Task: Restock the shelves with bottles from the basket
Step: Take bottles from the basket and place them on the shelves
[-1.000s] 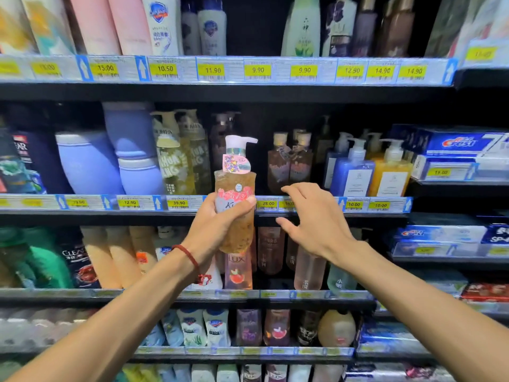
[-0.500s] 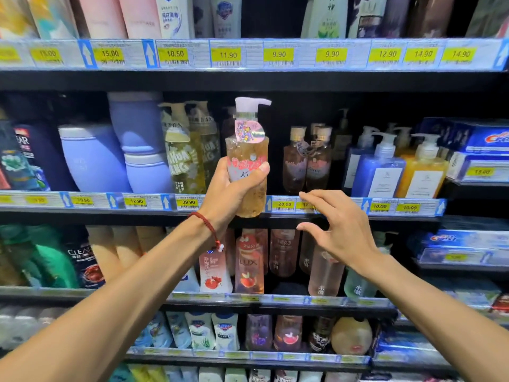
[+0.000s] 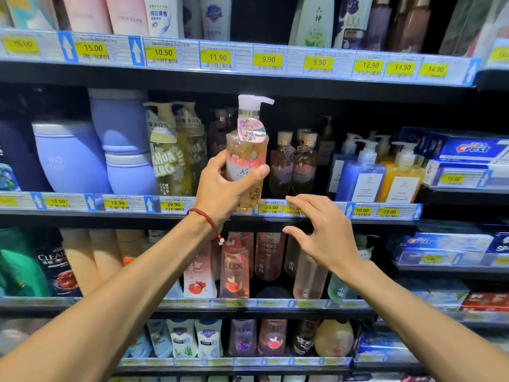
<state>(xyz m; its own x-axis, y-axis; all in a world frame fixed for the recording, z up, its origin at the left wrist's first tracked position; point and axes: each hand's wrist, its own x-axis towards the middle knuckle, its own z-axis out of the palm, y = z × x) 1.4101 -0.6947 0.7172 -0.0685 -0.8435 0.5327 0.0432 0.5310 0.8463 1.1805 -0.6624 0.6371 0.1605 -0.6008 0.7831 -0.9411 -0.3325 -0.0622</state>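
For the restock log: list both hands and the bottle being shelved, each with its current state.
Pump bottle: upright, gripped, in front of the price strip, not yet set down.
Left hand: grips the bottle around its lower body.
Right hand: open, empty, fingers spread by that strip.

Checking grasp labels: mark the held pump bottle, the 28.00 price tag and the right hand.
pump bottle (image 3: 248, 147): head view, amber body just below the round sticker.
28.00 price tag (image 3: 271, 207): head view, middle of the yellow patch.
right hand (image 3: 327, 238): head view, back of the hand.
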